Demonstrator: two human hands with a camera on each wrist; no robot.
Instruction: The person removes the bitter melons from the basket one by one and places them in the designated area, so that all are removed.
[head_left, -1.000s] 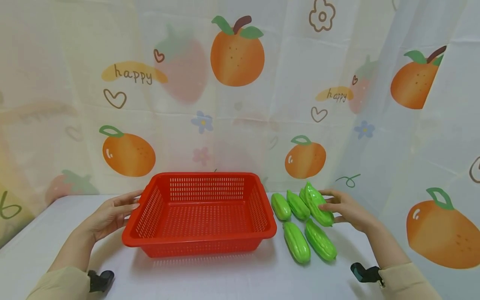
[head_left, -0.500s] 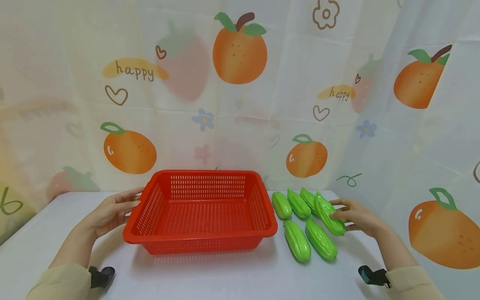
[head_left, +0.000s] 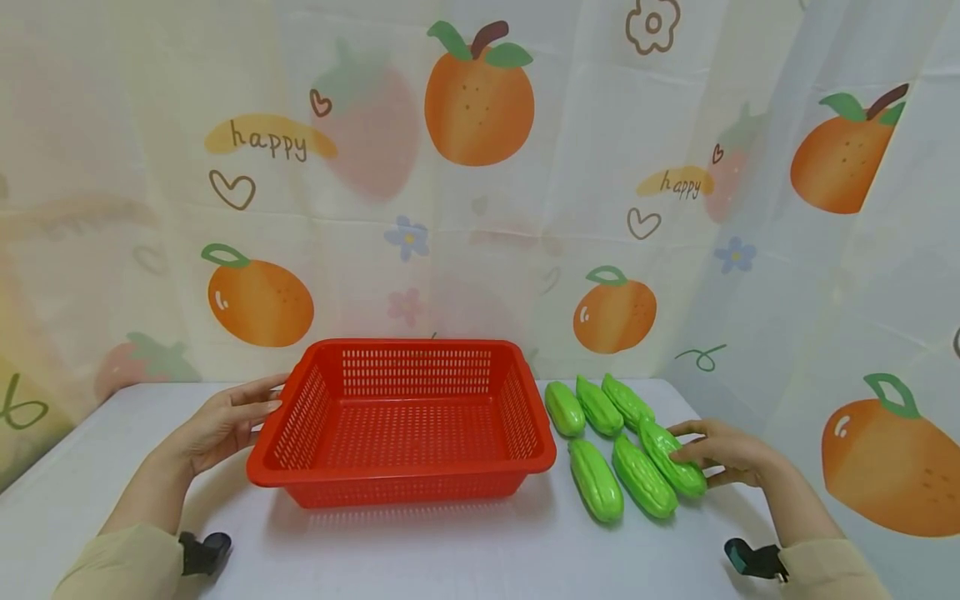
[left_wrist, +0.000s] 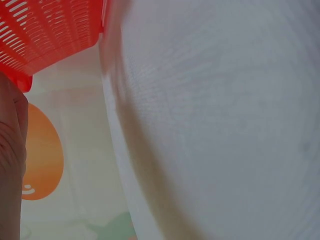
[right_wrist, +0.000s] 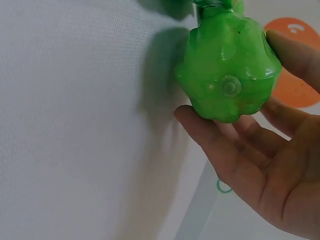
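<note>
A red plastic basket (head_left: pixel 412 433) with slotted walls stands on the white table. My left hand (head_left: pixel 225 427) grips its left rim; in the left wrist view, part of that hand (left_wrist: pixel 10 135) shows below the basket's corner (left_wrist: pixel 55 30). On the right side, my right hand (head_left: pixel 727 454) holds a bright green bitter melon (head_left: pixel 671 458) between thumb and fingers. The right wrist view shows that melon's rounded end (right_wrist: pixel 227 70) close to the table; whether it touches is unclear. Several more bitter melons lie beside the basket, including one (head_left: pixel 596 482) in the front row.
The white tabletop (head_left: pixel 465 554) stretches in front of the basket. Behind it hangs a pale curtain (head_left: pixel 525 208) printed with oranges and strawberries. A black wrist device (head_left: pixel 753 558) sits at my right sleeve, another (head_left: pixel 204 554) at my left.
My right hand has moved right and toward me with the bitter melon, away from the back row, lowering it beside the front row. The left hand and basket have stayed in place.
</note>
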